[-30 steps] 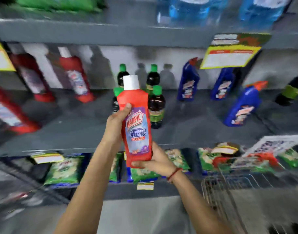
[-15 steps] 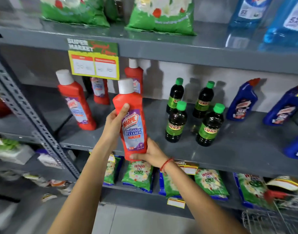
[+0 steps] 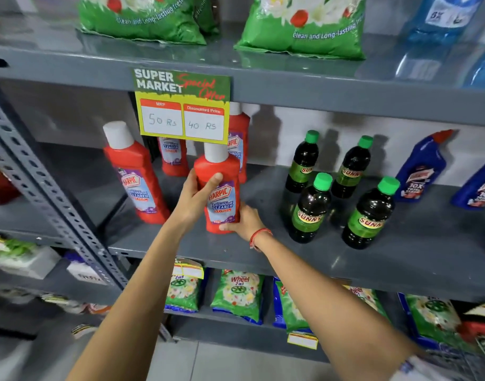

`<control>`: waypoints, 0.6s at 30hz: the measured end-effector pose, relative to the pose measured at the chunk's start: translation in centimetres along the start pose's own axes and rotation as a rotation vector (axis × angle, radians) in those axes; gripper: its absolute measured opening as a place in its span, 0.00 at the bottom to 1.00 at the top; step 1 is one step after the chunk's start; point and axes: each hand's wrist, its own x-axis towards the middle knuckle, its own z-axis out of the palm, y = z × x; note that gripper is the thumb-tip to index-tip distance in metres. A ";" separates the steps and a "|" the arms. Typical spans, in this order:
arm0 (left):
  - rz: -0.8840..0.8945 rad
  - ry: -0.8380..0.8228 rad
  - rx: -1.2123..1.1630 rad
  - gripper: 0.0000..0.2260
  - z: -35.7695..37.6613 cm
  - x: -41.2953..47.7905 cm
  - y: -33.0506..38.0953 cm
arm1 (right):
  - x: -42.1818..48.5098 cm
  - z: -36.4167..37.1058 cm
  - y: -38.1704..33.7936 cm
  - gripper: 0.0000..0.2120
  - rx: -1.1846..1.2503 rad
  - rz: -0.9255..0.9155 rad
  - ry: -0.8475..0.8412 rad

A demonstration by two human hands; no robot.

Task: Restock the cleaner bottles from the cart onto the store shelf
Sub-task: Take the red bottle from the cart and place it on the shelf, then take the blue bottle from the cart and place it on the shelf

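A red bathroom cleaner bottle point(image 3: 219, 188) with a white cap stands upright on or just above the grey middle shelf point(image 3: 332, 251). My left hand point(image 3: 194, 196) wraps its upper left side. My right hand point(image 3: 242, 220) grips its base from the right. Another red cleaner bottle point(image 3: 136, 174) leans on the shelf to the left. Two more red bottles point(image 3: 174, 158) stand at the back, partly hidden by the price sign point(image 3: 182, 105). A corner of the wire cart point(image 3: 469, 361) shows at the bottom right.
Several dark bottles with green caps point(image 3: 311, 207) stand right of my hands, blue cleaner bottles point(image 3: 422, 166) beyond them. Green detergent bags point(image 3: 304, 26) lie on the shelf above, smaller packets point(image 3: 238, 294) hang below. A perforated grey upright point(image 3: 51, 199) borders the bay on the left.
Both hands have carried the red bottle forward and down from in front of the shelf onto the middle shelf. The view has swung left and moved closer to the shelf.
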 end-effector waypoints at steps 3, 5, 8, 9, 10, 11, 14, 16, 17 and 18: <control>0.031 -0.038 0.044 0.15 0.1 0.1 -0.1 | 0.2 0.1 0.4 0.28 0.042 0.002 -0.022; 0.043 -0.043 0.045 0.14 0.1 0.1 0.0 | 0.3 0.0 0.7 0.29 0.029 -0.003 -0.051; 0.019 0.020 0.059 0.12 0.4 -0.5 0.1 | 0.2 -0.2 1.5 0.26 -0.012 0.026 -0.046; 0.004 0.077 0.052 0.11 0.7 -1.0 -0.2 | -0.2 -0.3 1.9 0.24 -0.008 0.033 -0.012; -0.012 0.166 0.029 0.11 1.1 -1.7 -0.6 | -0.8 -0.6 2.4 0.22 0.002 0.036 0.040; -0.027 0.286 0.008 0.12 1.5 -2.5 -1.3 | -1.6 -1.0 3.0 0.21 0.012 0.034 0.101; -0.035 0.679 0.089 0.12 3.9 -5.7 -3.8 | -4.8 -2.9 5.0 0.16 0.046 0.018 0.247; 0.008 0.722 0.121 0.09 7.0 -7.7 -5.2 | -7.4 -4.8 6.1 0.11 0.090 0.019 0.311; 0.028 0.664 0.124 0.07 9.1 -8.5 -5.7 | -8.7 -5.9 6.6 0.09 0.109 0.025 0.344; 0.043 0.570 0.133 0.05 11.6 -9.3 -6.1 | -10.2 -7.4 7.2 0.07 0.122 0.033 0.383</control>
